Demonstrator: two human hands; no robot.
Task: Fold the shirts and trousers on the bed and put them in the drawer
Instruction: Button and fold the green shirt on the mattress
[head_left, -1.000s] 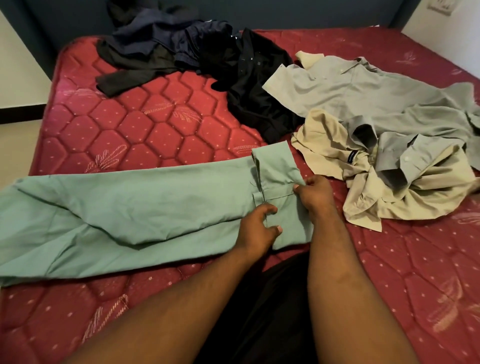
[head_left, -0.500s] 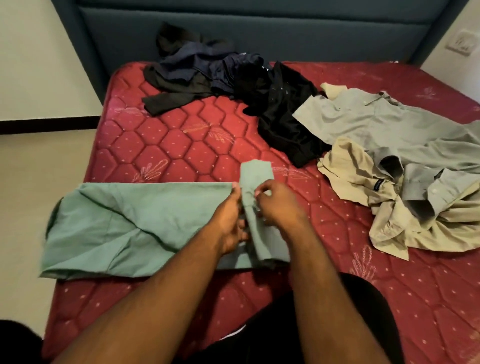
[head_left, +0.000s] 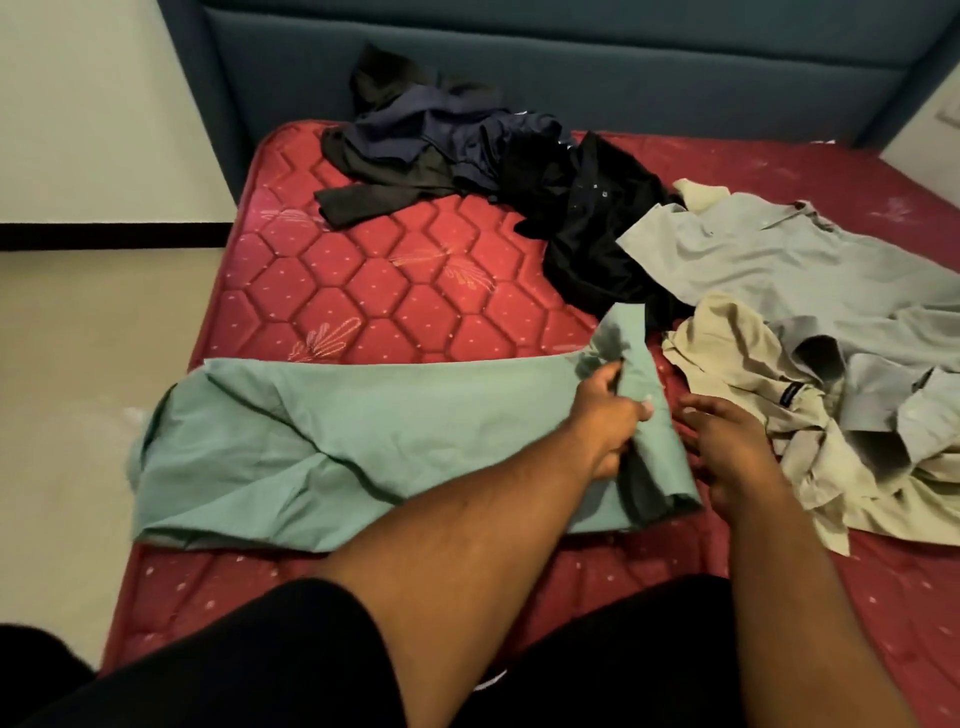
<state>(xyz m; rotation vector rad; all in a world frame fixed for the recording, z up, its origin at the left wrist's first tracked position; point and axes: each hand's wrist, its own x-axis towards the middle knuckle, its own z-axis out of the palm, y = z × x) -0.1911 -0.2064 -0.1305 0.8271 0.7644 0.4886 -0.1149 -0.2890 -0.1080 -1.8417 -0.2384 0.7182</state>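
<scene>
Green trousers (head_left: 363, 441) lie stretched across the near part of the red mattress (head_left: 363, 291), legs to the left, waist end to the right. My left hand (head_left: 605, 421) grips the raised waist fold between thumb and fingers. Just right of that fold, my right hand (head_left: 727, 441) hovers with spread, relaxed fingers and holds nothing. A grey shirt (head_left: 779, 260) and a beige shirt (head_left: 753, 374) lie crumpled on the right. A black shirt (head_left: 587, 218) and dark navy and black garments (head_left: 431, 140) are heaped near the headboard.
A blue padded headboard (head_left: 519, 78) closes the far end of the bed. The mattress's left edge drops to a pale floor (head_left: 78, 389). A wall socket (head_left: 948, 111) shows at the far right. No drawer is in view.
My right hand has let go of the waist fold and drawn a little to the right. My left hand still holds the fold, which has shifted right. The camera has pulled back.
</scene>
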